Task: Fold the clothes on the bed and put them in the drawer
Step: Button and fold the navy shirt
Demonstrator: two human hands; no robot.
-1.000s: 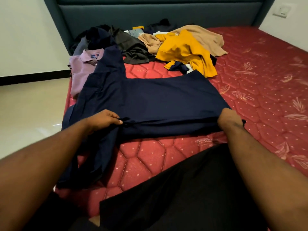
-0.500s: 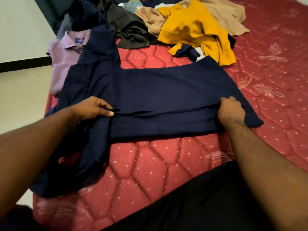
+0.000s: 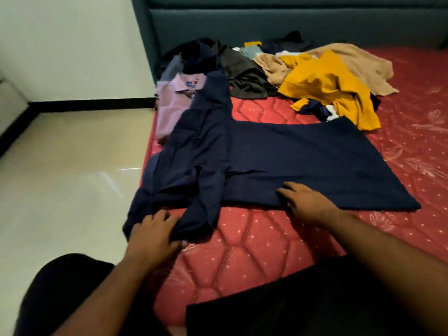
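A navy garment [image 3: 303, 161] lies spread flat across the red mattress [image 3: 254, 251], its near part folded over. One sleeve reaches toward the pile at the back. The other sleeve [image 3: 194, 214] hangs crumpled at the mattress's left edge. My left hand [image 3: 155, 232] holds the end of that crumpled sleeve, fingers on top and thumb beneath the cloth. My right hand [image 3: 308, 202] rests flat, fingers straight, on the garment's near folded edge.
A pile of unfolded clothes lies at the head of the bed: a mauve polo shirt [image 3: 169, 105], dark garments [image 3: 244, 71], a mustard top [image 3: 324, 86] and a beige one [image 3: 358, 61]. A teal headboard [image 3: 291, 23] stands behind; tiled floor [image 3: 72, 166] lies left.
Both hands have let go of the fold line. My left hand has dropped to the near sleeve at the bed's edge; my right hand has slid left along the near edge and lies flat.
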